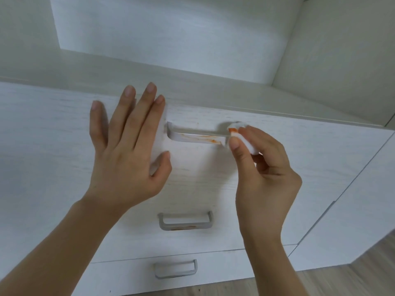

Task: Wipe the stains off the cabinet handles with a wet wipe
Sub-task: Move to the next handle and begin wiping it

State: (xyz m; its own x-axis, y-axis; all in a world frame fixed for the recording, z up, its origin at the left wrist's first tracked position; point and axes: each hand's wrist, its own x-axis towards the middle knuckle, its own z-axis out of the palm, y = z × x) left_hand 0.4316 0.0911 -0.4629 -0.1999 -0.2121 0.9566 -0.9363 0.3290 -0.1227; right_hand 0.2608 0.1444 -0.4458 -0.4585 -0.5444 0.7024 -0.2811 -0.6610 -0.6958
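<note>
The top drawer's grey handle (192, 136) carries orange smears along its right half. My right hand (265, 176) pinches a folded white wet wipe (242, 134), stained orange at its tip, against the handle's right end. My left hand (126, 150) lies flat with straight fingers on the white drawer front (53, 146), just left of the handle. A second handle (185, 221) on the drawer below shows faint orange marks along its lower bar. A third handle (175, 268) sits on the bottom drawer; no stain shows on it.
An open white shelf recess (171, 35) rises above the drawer unit's top. A white cabinet side panel (352, 221) stands to the right. Wood-look floor (363, 274) shows at the lower right.
</note>
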